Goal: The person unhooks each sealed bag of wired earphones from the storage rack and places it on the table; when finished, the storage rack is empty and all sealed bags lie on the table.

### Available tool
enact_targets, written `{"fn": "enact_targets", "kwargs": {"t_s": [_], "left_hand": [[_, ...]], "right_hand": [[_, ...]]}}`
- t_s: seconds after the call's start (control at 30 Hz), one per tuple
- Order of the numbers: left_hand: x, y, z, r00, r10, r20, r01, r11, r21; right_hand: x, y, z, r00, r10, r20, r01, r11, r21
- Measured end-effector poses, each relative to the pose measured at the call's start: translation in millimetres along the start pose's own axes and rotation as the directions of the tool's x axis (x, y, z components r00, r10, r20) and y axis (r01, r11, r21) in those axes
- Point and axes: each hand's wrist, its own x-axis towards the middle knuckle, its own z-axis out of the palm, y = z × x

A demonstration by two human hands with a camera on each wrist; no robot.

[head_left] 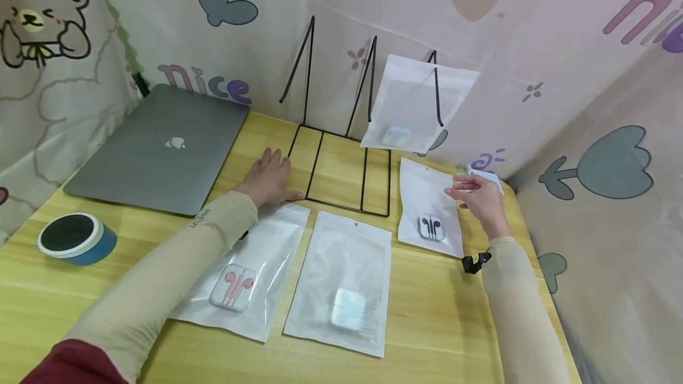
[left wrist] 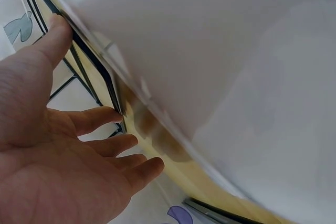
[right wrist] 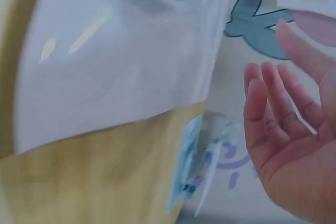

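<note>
My left hand (head_left: pixel 269 179) rests at the front left corner of a black wire rack (head_left: pixel 347 207), fingers spread; in the left wrist view its thumb meets the black wire. My right hand (head_left: pixel 482 200), fingers loosely bent and holding nothing, hovers by the right edge of a white pouch (head_left: pixel 427 188) with dark earphones in a clear case (head_left: pixel 430 227). From the rack's right hook hangs another white pouch (head_left: pixel 421 90). Two more lie in front: one with pink earphones (head_left: pixel 233 287), partly under my left forearm, and one with a pale, bluish-white case (head_left: pixel 349 309).
A closed grey laptop (head_left: pixel 155 147) lies at the back left. Before it stands a round blue container with a dark top (head_left: pixel 74 236). Behind my right hand is a light blue object (head_left: pixel 488 176), partly hidden. Patterned cloth (head_left: pixel 533 64) encloses the table's back and sides.
</note>
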Motion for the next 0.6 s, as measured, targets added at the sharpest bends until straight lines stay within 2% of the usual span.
{"fn": "enact_targets", "kwargs": {"t_s": [0.1,0.2,0.37,0.6], "left_hand": [[0.3,-0.9,0.4,1.000,-0.001,-0.007,0.001,1.000,0.008],[0.3,-0.8,0.4,1.000,0.003,-0.012,-0.002,1.000,0.016],[1.5,1.9,0.0,1.000,0.022,-0.007,-0.022,1.000,0.018],[1.2,4.2,-1.3,1.000,0.007,0.002,-0.007,1.000,0.007]], "right_hand": [[6.6,-12.2,4.0,0.999,-0.037,0.033,0.036,0.999,0.032],[13.5,-25.2,8.2,0.998,-0.043,0.039,0.040,0.996,0.077],[26.4,-48.2,20.0,0.999,-0.036,-0.021,0.039,0.989,0.146],[45.4,-77.2,44.5,0.990,-0.108,-0.087,0.124,0.969,0.214]]}}
